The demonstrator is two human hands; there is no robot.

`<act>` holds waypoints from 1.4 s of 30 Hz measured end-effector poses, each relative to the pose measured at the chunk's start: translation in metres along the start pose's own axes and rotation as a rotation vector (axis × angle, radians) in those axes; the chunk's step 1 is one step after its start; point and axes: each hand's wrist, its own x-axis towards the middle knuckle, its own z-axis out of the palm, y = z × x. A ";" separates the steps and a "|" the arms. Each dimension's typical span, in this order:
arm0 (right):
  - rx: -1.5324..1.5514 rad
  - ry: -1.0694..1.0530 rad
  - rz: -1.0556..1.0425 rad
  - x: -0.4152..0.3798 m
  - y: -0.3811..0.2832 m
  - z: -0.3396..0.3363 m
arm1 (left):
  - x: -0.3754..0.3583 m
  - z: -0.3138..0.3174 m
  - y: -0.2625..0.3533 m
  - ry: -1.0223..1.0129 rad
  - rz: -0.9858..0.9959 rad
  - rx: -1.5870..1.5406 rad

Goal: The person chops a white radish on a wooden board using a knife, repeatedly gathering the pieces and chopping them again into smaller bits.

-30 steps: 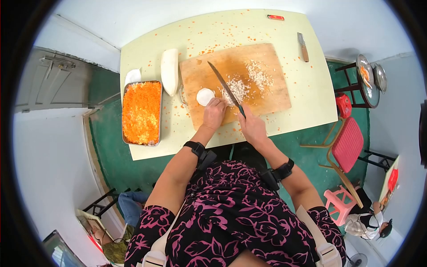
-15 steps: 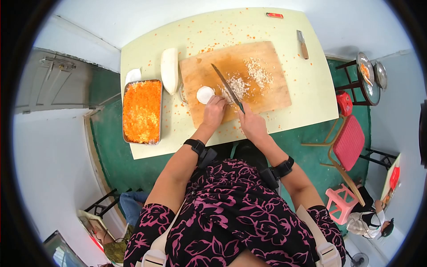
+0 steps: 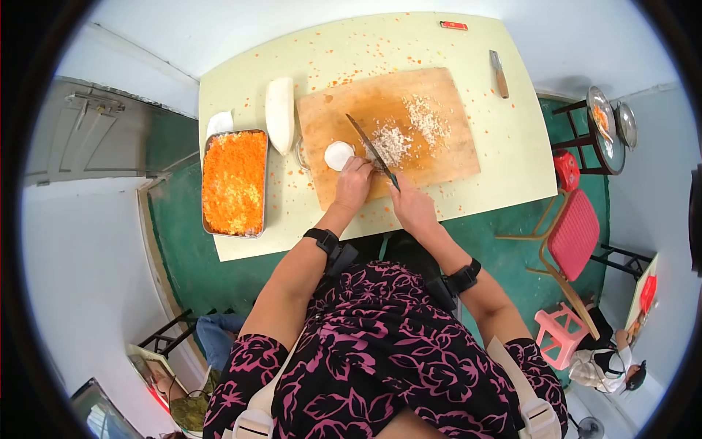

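A knife (image 3: 371,143) is in my right hand (image 3: 415,212), which is closed around its handle, blade pointing away to the upper left. My left hand (image 3: 354,183) presses curled fingertips on a small piece of white radish beside the blade, mostly hidden by the fingers. Just beyond those fingers lies a round cut radish piece (image 3: 338,155), pale side up. Finely chopped white bits (image 3: 392,144) spread to the right of the blade, with a second pile (image 3: 428,121) farther out. All this rests on a wooden cutting board (image 3: 329,106).
Left of the board lies a long peeled white radish (image 3: 280,117). A metal tray (image 3: 265,197) heaped with shredded orange food stands near the table's left edge. At the far right are a peeler-like tool (image 3: 499,75) and a red lighter-like object (image 3: 453,25). Orange crumbs dot the table (image 3: 512,146).
The knife has shifted slightly left and its tip sits a little lower, closer to my left fingertips. My left hand stays nearly in place.
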 end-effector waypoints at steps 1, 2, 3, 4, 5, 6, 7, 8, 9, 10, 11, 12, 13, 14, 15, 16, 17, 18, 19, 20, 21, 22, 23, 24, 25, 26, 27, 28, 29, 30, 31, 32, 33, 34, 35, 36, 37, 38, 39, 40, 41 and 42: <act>-0.011 -0.018 0.008 0.000 0.001 0.001 | -0.001 0.000 0.000 0.000 0.004 0.008; 0.016 0.010 -0.004 -0.004 0.002 0.002 | -0.004 0.000 0.001 0.002 0.005 0.003; 0.042 0.043 -0.018 -0.003 0.002 0.002 | -0.003 0.000 0.001 0.010 0.012 -0.002; 0.068 0.077 -0.035 -0.001 0.003 0.001 | 0.000 0.000 0.001 0.019 0.019 -0.006; 0.040 0.047 -0.025 -0.001 0.004 0.003 | -0.001 0.000 0.000 0.011 0.021 -0.005; 0.013 0.017 -0.017 0.000 0.005 0.005 | 0.000 -0.001 -0.001 0.003 0.024 -0.004; -0.014 -0.012 -0.008 0.001 0.005 0.006 | 0.000 -0.001 -0.001 -0.004 0.028 -0.003; -0.006 -0.021 0.005 0.002 0.006 0.005 | 0.001 -0.001 -0.001 -0.008 0.026 -0.005; 0.003 -0.032 0.016 0.004 0.003 0.000 | 0.003 -0.003 0.000 -0.011 0.022 -0.006; 0.013 -0.047 0.032 0.002 0.000 -0.003 | 0.001 -0.004 0.001 -0.019 0.016 -0.008; 0.044 -0.014 0.016 0.002 -0.001 -0.005 | 0.000 -0.003 0.000 -0.016 0.003 -0.003; 0.075 0.018 -0.001 0.002 -0.003 -0.007 | 0.001 -0.001 -0.002 -0.012 -0.011 0.003; 0.106 0.049 -0.015 0.000 -0.003 -0.007 | -0.002 0.001 -0.002 -0.011 -0.027 0.007; 0.075 0.006 0.003 0.000 -0.001 -0.005 | -0.003 0.002 -0.004 -0.017 -0.021 -0.005; 0.044 -0.035 0.020 0.001 0.001 -0.001 | -0.003 0.002 -0.004 -0.023 -0.014 -0.016; 0.012 -0.075 0.029 0.004 0.002 0.000 | -0.002 0.001 -0.006 -0.021 -0.009 -0.024; 0.021 -0.077 0.031 0.002 0.003 0.002 | -0.005 0.000 -0.006 -0.034 -0.009 -0.025; 0.028 -0.074 0.034 0.001 0.003 0.002 | -0.005 -0.001 -0.006 -0.044 -0.005 -0.027; 0.033 -0.065 0.033 0.003 0.003 0.000 | -0.001 -0.001 -0.007 -0.048 0.002 -0.030; 0.057 -0.037 0.035 0.003 0.003 -0.003 | 0.000 -0.001 -0.006 -0.034 0.016 -0.037; 0.082 -0.009 0.035 0.001 0.002 -0.005 | -0.001 -0.002 -0.006 -0.019 0.028 -0.042; 0.108 0.016 0.035 0.000 0.001 -0.007 | -0.002 -0.002 -0.006 -0.006 0.039 -0.046; 0.105 0.032 0.020 -0.001 -0.001 -0.009 | -0.003 -0.003 -0.006 -0.003 0.040 -0.049; 0.101 0.049 0.007 -0.001 -0.002 -0.012 | -0.003 -0.003 -0.006 0.000 0.042 -0.053; 0.097 0.067 -0.005 -0.002 -0.003 -0.015 | -0.003 -0.003 -0.006 0.002 0.045 -0.058; 0.091 0.042 -0.003 -0.003 -0.005 -0.018 | -0.003 -0.002 -0.006 0.000 0.033 -0.064; 0.087 0.015 -0.002 -0.004 -0.008 -0.019 | -0.003 -0.003 -0.004 -0.002 0.020 -0.069; 0.083 -0.012 -0.001 -0.005 -0.009 -0.020 | -0.002 -0.004 -0.004 -0.004 0.007 -0.073; 0.043 -0.037 0.005 -0.005 -0.007 -0.015 | -0.002 -0.004 -0.004 -0.005 0.009 -0.067; 0.002 -0.062 0.011 -0.003 -0.004 -0.009 | -0.001 -0.004 -0.004 -0.007 0.011 -0.060; -0.039 -0.089 0.019 -0.003 -0.002 -0.004 | -0.001 -0.004 -0.004 -0.010 0.013 -0.055; -0.029 -0.077 0.012 -0.003 0.002 0.000 | -0.001 -0.003 -0.004 -0.006 0.013 -0.056; -0.018 -0.066 0.005 -0.001 0.001 -0.003 | 0.000 -0.003 -0.004 -0.003 0.013 -0.057; -0.008 -0.054 0.002 -0.002 -0.001 -0.005 | -0.001 -0.004 -0.003 -0.002 0.015 -0.059; 0.011 -0.017 -0.007 -0.002 -0.002 -0.008 | 0.001 -0.004 -0.003 0.000 0.016 -0.066; 0.030 0.017 -0.019 -0.002 -0.003 -0.009 | 0.001 -0.004 -0.003 0.003 0.015 -0.072; 0.049 0.047 -0.031 -0.003 -0.004 -0.009 | 0.000 -0.004 -0.002 0.005 0.010 -0.076; 0.037 0.004 -0.021 -0.004 -0.004 -0.007 | -0.003 -0.004 -0.003 -0.005 0.008 -0.072; 0.025 -0.035 -0.011 -0.003 -0.003 -0.003 | -0.003 -0.003 -0.004 -0.014 0.010 -0.069; 0.011 -0.072 0.001 -0.002 -0.002 0.000 | -0.002 -0.002 -0.005 -0.022 0.013 -0.067; 0.007 -0.052 -0.004 -0.001 -0.001 0.002 | -0.002 -0.002 -0.006 -0.030 0.017 -0.062; 0.004 -0.033 -0.011 0.000 -0.001 0.003 | -0.001 -0.004 -0.005 -0.038 0.018 -0.054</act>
